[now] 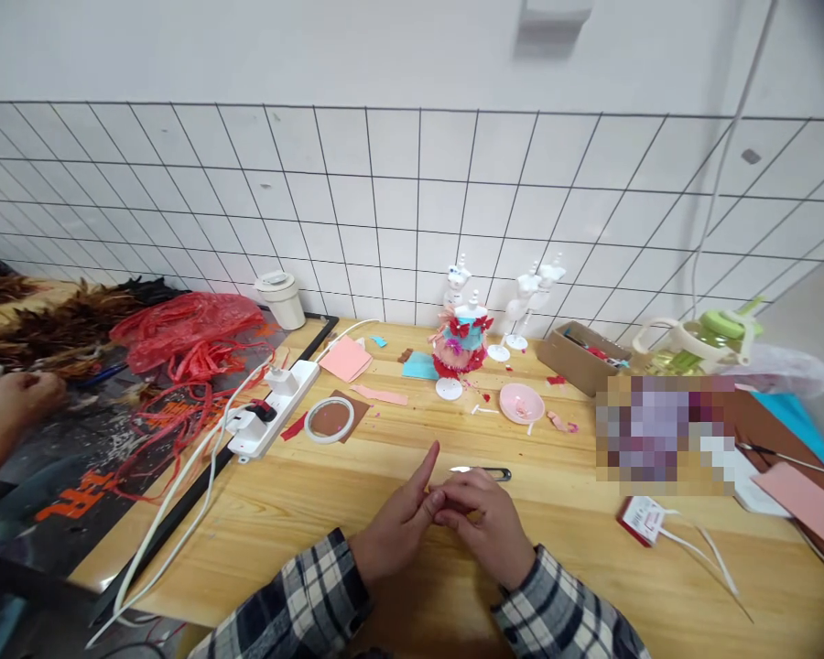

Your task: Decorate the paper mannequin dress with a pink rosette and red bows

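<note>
My two hands meet at the front middle of the wooden table [302,513], fingers touching each other. My left hand [399,529] has its index finger stretched upward while the other fingers curl against my right hand [489,523], which is pinched closed. What they hold between them is hidden. Small scissors [484,473] lie just beyond my fingertips. Farther back stands a small red and blue craft figure [461,348] next to a pink dish [521,403].
A white power strip [271,409] with cables lies at left beside a round tape ring [329,420]. Red plastic bag [185,328] and brown feathers [61,320] are far left, where another person's hand [10,403] works. A cardboard box [580,359] and green-lidded jug [700,343] stand right.
</note>
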Motion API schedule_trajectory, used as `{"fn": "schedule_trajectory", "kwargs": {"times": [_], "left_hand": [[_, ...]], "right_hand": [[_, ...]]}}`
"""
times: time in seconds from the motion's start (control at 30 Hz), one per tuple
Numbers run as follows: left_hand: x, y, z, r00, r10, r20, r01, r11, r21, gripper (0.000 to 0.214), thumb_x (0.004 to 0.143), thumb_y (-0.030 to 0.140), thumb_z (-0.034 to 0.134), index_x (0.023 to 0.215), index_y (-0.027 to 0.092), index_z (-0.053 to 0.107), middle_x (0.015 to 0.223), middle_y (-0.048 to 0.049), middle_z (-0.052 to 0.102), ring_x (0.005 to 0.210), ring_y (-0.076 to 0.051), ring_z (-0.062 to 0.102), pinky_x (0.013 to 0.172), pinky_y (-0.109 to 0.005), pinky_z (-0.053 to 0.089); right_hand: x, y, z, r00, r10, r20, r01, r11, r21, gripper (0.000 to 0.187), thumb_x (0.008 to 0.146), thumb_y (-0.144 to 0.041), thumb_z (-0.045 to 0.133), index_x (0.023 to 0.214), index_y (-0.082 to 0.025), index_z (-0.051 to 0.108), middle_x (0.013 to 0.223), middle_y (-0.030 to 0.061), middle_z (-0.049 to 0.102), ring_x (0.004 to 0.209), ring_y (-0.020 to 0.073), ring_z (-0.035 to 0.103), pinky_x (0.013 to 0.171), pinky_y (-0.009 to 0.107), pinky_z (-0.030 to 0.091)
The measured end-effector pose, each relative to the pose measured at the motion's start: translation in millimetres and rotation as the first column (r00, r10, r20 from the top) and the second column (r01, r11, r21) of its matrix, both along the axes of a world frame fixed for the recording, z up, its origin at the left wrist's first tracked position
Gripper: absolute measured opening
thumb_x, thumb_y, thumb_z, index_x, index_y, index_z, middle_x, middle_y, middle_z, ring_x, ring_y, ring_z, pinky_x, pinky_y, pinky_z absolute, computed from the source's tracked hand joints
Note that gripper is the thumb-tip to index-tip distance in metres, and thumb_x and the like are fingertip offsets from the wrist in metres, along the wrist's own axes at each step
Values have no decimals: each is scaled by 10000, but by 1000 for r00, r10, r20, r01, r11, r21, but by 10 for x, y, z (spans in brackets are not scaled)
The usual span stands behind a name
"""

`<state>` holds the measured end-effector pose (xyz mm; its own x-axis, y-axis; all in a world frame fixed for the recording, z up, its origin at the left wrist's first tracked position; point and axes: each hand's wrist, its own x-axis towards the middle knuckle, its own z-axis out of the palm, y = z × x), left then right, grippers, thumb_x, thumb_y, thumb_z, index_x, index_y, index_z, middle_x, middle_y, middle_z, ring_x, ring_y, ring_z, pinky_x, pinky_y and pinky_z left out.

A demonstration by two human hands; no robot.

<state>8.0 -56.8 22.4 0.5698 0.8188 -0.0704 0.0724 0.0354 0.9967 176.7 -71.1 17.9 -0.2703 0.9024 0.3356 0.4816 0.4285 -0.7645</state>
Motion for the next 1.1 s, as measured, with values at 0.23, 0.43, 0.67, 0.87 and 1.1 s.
{"fn": "schedule_trajectory", "kwargs": {"times": [0.23,0.43,0.67,0.87,1.1], "left_hand": [[-144,-171,-72,997,3,83,18,970,-243,828,928,657,293,1567,216,5,1276,-132,648,1101,-255,647,966,-457,497],[-462,-12,-136,969,55,-240,-24,991,134,670,939,550,427,1521,242,302,1227,-113,691,1138,-245,624,1019,-417,435],[-712,81,-394,875,270,-403,-138,935,327,422,959,463,401,1239,235,619,1037,-78,739,985,-223,666,904,-348,488],[-672,102,-413,862,271,-429,-96,918,386,371,970,416,396,1185,236,638,993,-66,733,951,-210,658,878,-341,489],[-695,117,-413,840,344,-420,-117,870,478,324,963,364,434,1144,213,656,959,-77,730,904,-200,661,823,-325,507]], "right_hand": [[-33,-9,-90,996,84,-32,-87,988,-128,111,856,-222,665,824,-236,770,788,23,717,754,160,659,690,258,516],[542,246,3,929,-348,122,336,936,109,252,924,-305,513,865,-221,744,879,48,759,783,191,687,727,296,518],[1880,1098,665,444,-848,289,718,529,451,376,939,-275,458,1198,-152,701,995,174,728,871,277,646,675,359,389],[2119,1522,713,423,-810,406,615,586,528,516,852,-119,474,1354,-34,556,1471,311,368,1279,385,412,906,484,347],[818,730,-64,833,-340,437,131,887,442,309,896,-154,454,1087,-177,696,1083,101,705,1035,245,593,931,410,451]]}}
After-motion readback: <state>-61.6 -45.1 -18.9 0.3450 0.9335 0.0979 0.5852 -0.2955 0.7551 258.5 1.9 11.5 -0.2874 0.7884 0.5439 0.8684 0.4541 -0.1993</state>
